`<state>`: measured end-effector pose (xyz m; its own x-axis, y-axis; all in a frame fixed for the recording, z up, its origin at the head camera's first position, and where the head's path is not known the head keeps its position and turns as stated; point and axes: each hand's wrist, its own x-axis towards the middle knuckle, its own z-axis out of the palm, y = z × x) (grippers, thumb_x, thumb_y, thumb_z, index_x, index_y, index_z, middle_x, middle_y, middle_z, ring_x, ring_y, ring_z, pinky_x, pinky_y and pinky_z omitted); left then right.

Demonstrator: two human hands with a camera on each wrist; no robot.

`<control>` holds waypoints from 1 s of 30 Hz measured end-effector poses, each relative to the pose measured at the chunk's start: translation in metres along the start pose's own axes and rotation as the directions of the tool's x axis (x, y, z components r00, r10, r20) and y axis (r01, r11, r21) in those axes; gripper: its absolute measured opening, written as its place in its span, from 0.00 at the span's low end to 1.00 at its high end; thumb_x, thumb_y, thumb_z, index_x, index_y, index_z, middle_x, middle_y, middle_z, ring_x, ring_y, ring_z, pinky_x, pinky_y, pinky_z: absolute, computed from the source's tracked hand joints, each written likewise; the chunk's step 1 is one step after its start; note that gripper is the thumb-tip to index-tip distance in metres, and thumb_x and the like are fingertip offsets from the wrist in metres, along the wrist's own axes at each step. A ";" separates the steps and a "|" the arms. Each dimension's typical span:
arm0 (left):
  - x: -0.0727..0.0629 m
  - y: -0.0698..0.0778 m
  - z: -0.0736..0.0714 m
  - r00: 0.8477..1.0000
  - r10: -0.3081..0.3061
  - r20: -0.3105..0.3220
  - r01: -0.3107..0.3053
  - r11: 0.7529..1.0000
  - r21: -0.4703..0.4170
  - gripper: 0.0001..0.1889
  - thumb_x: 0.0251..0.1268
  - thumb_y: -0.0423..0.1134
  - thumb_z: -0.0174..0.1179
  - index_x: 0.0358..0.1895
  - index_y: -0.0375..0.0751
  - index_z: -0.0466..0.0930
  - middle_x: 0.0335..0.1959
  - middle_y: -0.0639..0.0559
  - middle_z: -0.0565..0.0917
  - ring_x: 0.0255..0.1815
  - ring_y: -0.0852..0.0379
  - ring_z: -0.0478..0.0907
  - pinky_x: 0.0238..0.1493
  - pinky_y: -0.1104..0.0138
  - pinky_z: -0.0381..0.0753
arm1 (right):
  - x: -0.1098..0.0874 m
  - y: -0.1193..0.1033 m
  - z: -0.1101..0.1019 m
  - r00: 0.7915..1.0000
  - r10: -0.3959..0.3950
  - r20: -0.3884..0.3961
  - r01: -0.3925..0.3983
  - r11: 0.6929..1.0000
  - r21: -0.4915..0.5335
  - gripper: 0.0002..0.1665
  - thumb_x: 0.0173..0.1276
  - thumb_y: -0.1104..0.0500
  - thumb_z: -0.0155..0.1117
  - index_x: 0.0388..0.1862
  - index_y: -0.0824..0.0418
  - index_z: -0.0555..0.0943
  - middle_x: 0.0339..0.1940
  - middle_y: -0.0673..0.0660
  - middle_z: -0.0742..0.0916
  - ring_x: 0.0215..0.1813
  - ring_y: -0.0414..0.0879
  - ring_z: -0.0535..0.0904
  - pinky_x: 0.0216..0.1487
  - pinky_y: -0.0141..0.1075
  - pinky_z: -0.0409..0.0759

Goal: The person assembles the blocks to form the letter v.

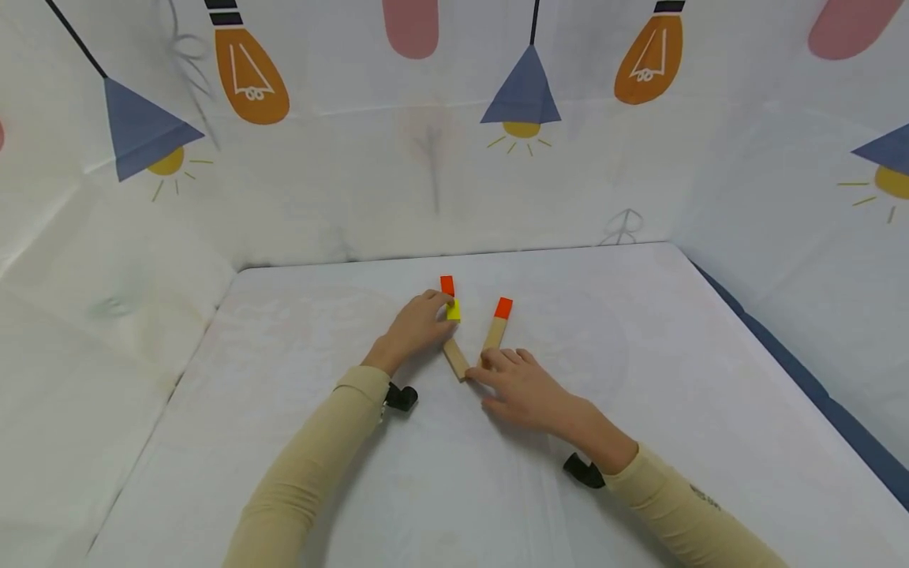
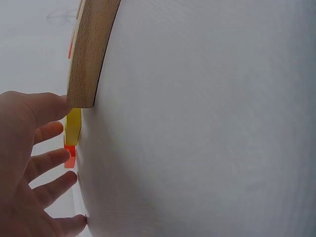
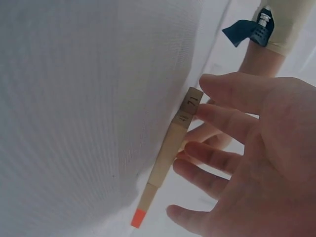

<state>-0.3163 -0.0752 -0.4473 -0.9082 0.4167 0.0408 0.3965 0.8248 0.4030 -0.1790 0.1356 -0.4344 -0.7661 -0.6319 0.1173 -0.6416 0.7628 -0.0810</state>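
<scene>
In the head view, my left hand (image 1: 419, 325) is beside a yellow block (image 1: 454, 312) and a red block (image 1: 447, 284), its fingers spread. The left wrist view shows the thumb at the end of a plain wooden block (image 2: 89, 59); whether it presses is unclear. My right hand (image 1: 529, 394), fingers loosely bent, has its fingertips by the near end of a second wooden block (image 1: 495, 333), topped by another red block (image 1: 503, 308). The two wooden blocks meet in a V. In the right wrist view, their end faces (image 3: 191, 101) carry printed numbers.
The blocks lie on a white-covered table (image 1: 213, 442). Behind it hangs a white cloth wall (image 1: 341, 189) printed with lamps and bulbs. Black wrist cameras are strapped beneath both forearms. A dark blue strip (image 1: 802, 379) runs along the table's right edge.
</scene>
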 end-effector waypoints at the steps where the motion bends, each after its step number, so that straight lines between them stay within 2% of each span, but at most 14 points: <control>1: 0.000 0.000 0.000 1.000 0.003 -0.001 -0.003 1.000 0.000 0.23 0.69 0.49 0.60 0.64 0.47 0.74 0.68 0.47 0.73 0.69 0.46 0.71 0.72 0.53 0.68 | 0.000 0.000 0.000 1.000 -0.003 -0.002 0.002 1.000 -0.005 0.23 0.66 0.53 0.67 0.61 0.47 0.79 0.54 0.53 0.77 0.55 0.48 0.75 0.60 0.49 0.71; 9: 0.006 -0.005 0.001 0.999 0.040 -0.014 -0.040 0.999 0.028 0.19 0.68 0.45 0.61 0.59 0.46 0.77 0.63 0.49 0.79 0.64 0.49 0.74 0.70 0.55 0.70 | 0.001 0.001 -0.001 1.000 -0.008 0.003 0.008 1.000 0.005 0.24 0.66 0.54 0.67 0.61 0.48 0.79 0.54 0.53 0.77 0.54 0.48 0.75 0.59 0.49 0.72; 14: 0.009 -0.006 0.002 0.999 0.044 -0.022 -0.044 0.999 -0.007 0.16 0.67 0.45 0.62 0.54 0.46 0.77 0.59 0.50 0.80 0.58 0.50 0.76 0.66 0.56 0.73 | 0.001 0.003 -0.002 0.999 0.005 0.032 -0.006 0.999 0.031 0.24 0.66 0.54 0.66 0.62 0.47 0.78 0.54 0.53 0.77 0.55 0.48 0.74 0.61 0.50 0.72; 20: 0.012 -0.006 0.004 0.999 0.041 -0.019 -0.041 0.999 -0.020 0.14 0.66 0.44 0.63 0.51 0.46 0.77 0.52 0.52 0.82 0.49 0.51 0.75 0.60 0.58 0.76 | 0.001 0.002 -0.003 1.000 0.007 0.030 -0.009 0.999 0.043 0.24 0.66 0.55 0.66 0.62 0.49 0.78 0.55 0.54 0.77 0.57 0.49 0.74 0.61 0.52 0.73; 30: 0.011 -0.004 0.002 0.999 0.027 -0.021 -0.028 0.999 -0.034 0.13 0.65 0.44 0.65 0.48 0.45 0.78 0.50 0.51 0.82 0.49 0.52 0.76 0.58 0.58 0.76 | -0.001 0.003 -0.001 0.999 0.015 0.035 -0.017 0.999 0.036 0.25 0.66 0.54 0.67 0.62 0.47 0.78 0.57 0.54 0.77 0.58 0.49 0.74 0.62 0.51 0.73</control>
<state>-0.3272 -0.0731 -0.4505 -0.8996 0.4308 0.0714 0.4171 0.7993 0.4326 -0.1804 0.1385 -0.4335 -0.7768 -0.6245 0.0815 -0.6297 0.7678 -0.1183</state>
